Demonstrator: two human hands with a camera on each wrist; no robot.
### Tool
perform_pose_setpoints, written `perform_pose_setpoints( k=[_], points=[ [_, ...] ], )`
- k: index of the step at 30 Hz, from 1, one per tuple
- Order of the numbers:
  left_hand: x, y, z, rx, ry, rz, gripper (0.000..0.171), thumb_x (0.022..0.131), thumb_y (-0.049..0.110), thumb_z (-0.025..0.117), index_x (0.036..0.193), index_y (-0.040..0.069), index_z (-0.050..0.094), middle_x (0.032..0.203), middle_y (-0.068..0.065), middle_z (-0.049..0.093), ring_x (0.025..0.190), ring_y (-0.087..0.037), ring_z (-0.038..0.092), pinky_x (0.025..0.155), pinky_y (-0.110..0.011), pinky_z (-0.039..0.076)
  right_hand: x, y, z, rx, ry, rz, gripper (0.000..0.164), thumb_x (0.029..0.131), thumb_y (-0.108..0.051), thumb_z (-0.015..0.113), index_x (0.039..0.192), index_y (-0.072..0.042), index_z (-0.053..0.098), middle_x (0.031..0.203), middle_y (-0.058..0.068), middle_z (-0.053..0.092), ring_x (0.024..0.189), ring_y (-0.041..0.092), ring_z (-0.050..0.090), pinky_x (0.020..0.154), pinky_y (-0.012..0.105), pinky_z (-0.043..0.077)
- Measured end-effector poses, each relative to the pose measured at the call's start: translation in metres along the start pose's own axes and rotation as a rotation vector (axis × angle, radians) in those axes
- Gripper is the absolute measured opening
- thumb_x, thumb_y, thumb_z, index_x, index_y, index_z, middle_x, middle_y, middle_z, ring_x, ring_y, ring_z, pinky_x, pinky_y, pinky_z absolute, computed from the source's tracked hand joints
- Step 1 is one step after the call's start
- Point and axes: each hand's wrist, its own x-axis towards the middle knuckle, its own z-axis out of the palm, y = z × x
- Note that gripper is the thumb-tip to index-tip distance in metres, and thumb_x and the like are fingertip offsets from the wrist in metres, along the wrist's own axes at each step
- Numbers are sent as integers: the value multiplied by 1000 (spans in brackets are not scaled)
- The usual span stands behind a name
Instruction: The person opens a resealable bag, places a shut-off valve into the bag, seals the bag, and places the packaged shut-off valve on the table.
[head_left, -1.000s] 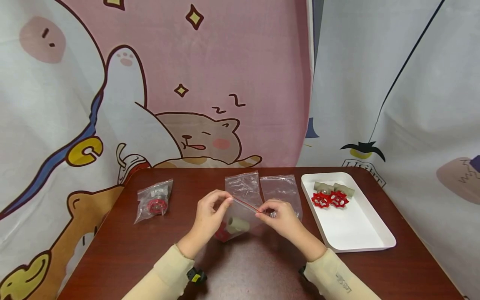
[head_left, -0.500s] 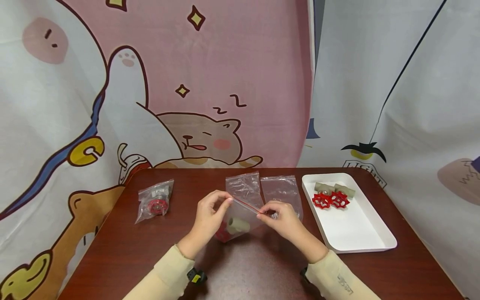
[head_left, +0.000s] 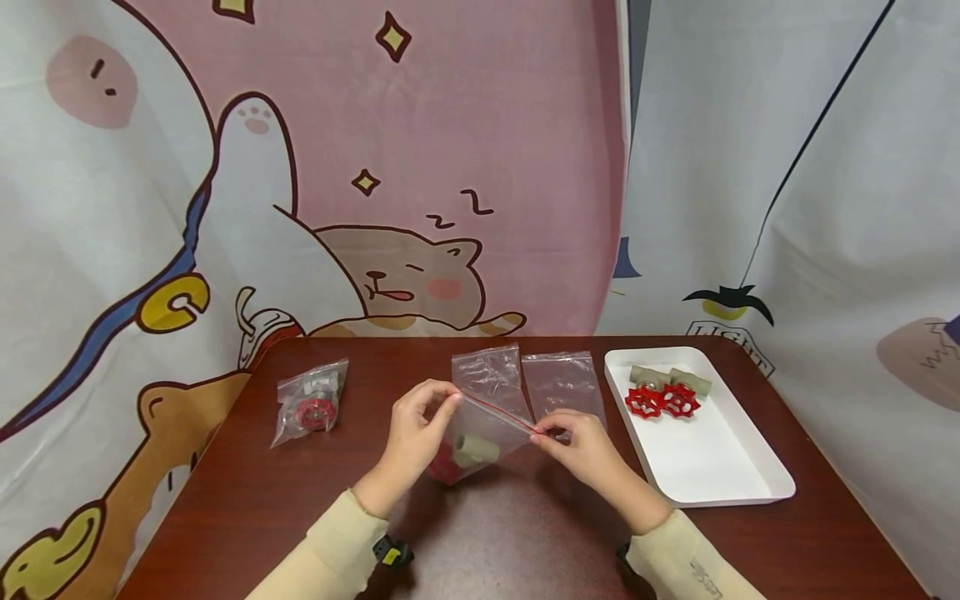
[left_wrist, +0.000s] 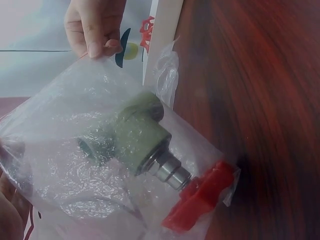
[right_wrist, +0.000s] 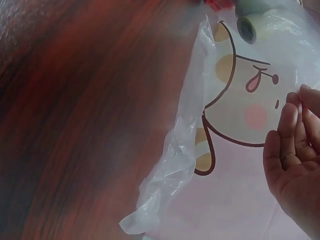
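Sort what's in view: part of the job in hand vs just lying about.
Job, by the look of it:
zip bag, pinched by left hand and right hand
red-wheeled valve inside
likely also: flat left bag, flat right bag, white tray with two valves, bagged valve

Just there:
printed backdrop
table, bare support

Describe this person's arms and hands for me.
Left hand and right hand are bare. The left sleeve and right sleeve are cream, the right with dark lettering. A black wristband with a yellow patch shows by the left sleeve.
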Motion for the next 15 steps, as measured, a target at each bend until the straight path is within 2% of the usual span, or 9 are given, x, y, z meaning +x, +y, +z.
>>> perform_pose_setpoints(
  k=[7,11,15],
  points=[
    [0,1,1,11,6,-21,4,84,5,69,87,3,67,74,-5,65,65,-14,61,52,-21,48,0,-1,0,-27,12,12,9,75,-12,80,79,-14,72,79,-4,68,68,2,58,58,29,54],
    [1,4,1,17,10,-26,5,83,0,69,86,-2,66,73,-9,65,64,-20,61,51,-26,48,0,-1,1,-51,18,2,9,74,-12,80,78,-12,73,78,-3,68,67,1,57,57,31,55],
    [2,4,1,22,5,-32,4,85,5,68,86,1,66,73,-6,65,64,-12,60,51,-27,48,0,-2,1,-60,22,-15,9,74,-11,80,77,-12,72,77,-3,68,66,1,56,57,33,55]
  ],
)
